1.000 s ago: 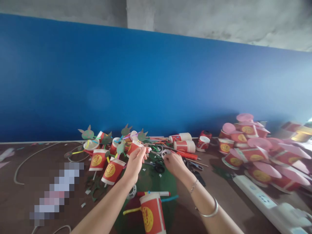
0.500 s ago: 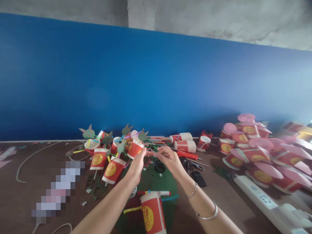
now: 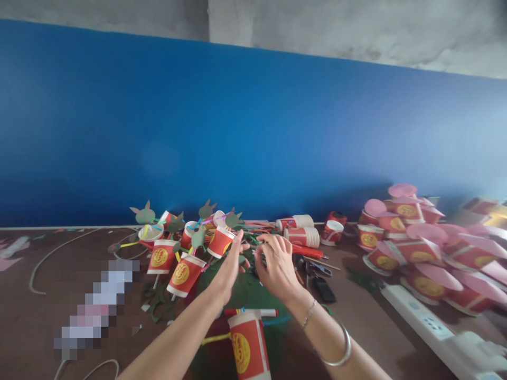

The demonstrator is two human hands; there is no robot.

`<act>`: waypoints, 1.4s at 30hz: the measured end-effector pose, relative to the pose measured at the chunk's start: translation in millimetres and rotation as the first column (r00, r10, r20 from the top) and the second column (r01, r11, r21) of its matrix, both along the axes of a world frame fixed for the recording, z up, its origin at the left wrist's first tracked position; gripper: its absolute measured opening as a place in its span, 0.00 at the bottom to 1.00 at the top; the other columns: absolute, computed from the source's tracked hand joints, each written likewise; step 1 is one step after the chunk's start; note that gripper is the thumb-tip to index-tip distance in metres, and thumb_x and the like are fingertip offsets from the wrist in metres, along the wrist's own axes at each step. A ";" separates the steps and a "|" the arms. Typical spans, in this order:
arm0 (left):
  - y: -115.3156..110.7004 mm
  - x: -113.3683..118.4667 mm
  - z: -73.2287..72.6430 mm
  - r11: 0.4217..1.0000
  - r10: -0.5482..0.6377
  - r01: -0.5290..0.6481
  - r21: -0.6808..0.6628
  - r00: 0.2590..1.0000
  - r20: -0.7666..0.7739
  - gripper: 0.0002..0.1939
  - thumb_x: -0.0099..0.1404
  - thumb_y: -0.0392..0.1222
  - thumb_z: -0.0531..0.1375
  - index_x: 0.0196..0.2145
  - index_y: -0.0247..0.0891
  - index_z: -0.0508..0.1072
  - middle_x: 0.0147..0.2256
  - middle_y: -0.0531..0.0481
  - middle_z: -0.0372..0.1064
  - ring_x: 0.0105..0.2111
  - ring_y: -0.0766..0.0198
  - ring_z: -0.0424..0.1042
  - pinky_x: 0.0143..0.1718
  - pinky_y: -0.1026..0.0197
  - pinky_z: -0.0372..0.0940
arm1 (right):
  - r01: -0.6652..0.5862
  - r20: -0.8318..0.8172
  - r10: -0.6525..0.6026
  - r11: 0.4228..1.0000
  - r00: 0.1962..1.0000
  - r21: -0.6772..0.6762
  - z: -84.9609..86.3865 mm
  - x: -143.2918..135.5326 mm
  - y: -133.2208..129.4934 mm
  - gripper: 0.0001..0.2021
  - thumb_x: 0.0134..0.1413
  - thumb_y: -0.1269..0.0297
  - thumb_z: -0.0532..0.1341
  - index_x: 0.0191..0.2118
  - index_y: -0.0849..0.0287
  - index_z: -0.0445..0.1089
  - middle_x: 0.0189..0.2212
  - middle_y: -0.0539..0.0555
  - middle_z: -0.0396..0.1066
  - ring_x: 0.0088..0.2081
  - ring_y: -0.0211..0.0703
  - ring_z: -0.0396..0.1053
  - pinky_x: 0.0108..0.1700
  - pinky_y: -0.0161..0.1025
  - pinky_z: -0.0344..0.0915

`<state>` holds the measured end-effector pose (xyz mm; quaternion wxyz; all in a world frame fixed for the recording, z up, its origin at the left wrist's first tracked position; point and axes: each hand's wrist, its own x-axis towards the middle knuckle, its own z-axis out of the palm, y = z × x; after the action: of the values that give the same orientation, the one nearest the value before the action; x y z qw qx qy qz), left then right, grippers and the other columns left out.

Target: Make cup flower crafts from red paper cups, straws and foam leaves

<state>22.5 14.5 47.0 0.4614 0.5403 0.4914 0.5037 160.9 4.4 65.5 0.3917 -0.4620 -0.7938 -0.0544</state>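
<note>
My left hand (image 3: 233, 266) is raised over the table with its fingers apart and nothing visible in them. Beside it, my right hand (image 3: 276, 264) has its fingers curled, the thumb near the index finger; a tiny pale bit shows at the fingertips, too small to name. The hands do not touch. Below them, a red paper cup (image 3: 249, 345) with a yellow emblem has a yellow strip at its left side and a blue strip at its right. A red-and-white marker (image 3: 257, 312) lies behind this cup, over a dark green sheet (image 3: 245, 293).
Red cups (image 3: 186, 274) with green animal-head cutouts (image 3: 144, 215) stand at the left. Stacked cups (image 3: 301, 237), a red-handled tool (image 3: 307, 251) and a black key fob (image 3: 324, 290) lie right of centre. Farther right are cups with pink discs (image 3: 430, 232) and a white power strip (image 3: 415, 311).
Both hands have moved slightly apart. The left fingers have spread, and the right hand has turned with its back more in view. The view has shifted slightly.
</note>
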 end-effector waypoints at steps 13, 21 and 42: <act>-0.6 -0.3 0.6 0.990 -0.129 0.134 -0.053 0.987 0.091 0.34 0.64 0.63 0.35 0.61 0.46 0.51 0.59 0.48 0.56 0.56 0.57 0.59 0.48 0.55 0.63 | -0.172 -0.325 0.056 0.925 0.944 -0.340 -14.3 -11.6 7.1 0.07 0.50 0.69 0.59 0.23 0.57 0.67 0.40 0.54 0.67 0.46 0.47 0.63 0.48 0.45 0.58; -6.0 5.1 3.5 0.993 -0.095 0.103 -0.055 0.986 0.133 0.28 0.66 0.58 0.41 0.59 0.45 0.56 0.59 0.48 0.55 0.62 0.57 0.46 0.57 0.52 0.55 | 0.038 -0.090 -0.057 0.977 0.994 -0.209 -19.1 -14.6 2.6 0.03 0.48 0.71 0.59 0.28 0.56 0.66 0.42 0.54 0.66 0.45 0.50 0.61 0.46 0.48 0.56; 4.5 -7.2 4.6 0.950 0.065 0.039 0.309 0.945 -0.320 0.08 0.58 0.42 0.56 0.27 0.37 0.71 0.29 0.50 0.68 0.32 0.61 0.67 0.37 0.60 0.61 | -0.113 -0.427 -0.058 0.925 0.902 -0.363 -21.8 0.7 20.7 0.04 0.51 0.63 0.57 0.32 0.57 0.63 0.32 0.53 0.68 0.37 0.44 0.66 0.42 0.41 0.61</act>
<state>15.3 19.0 51.6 0.2793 0.6787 0.4789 0.4817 161.7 25.1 43.7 0.4609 -0.5179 -0.6897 0.2089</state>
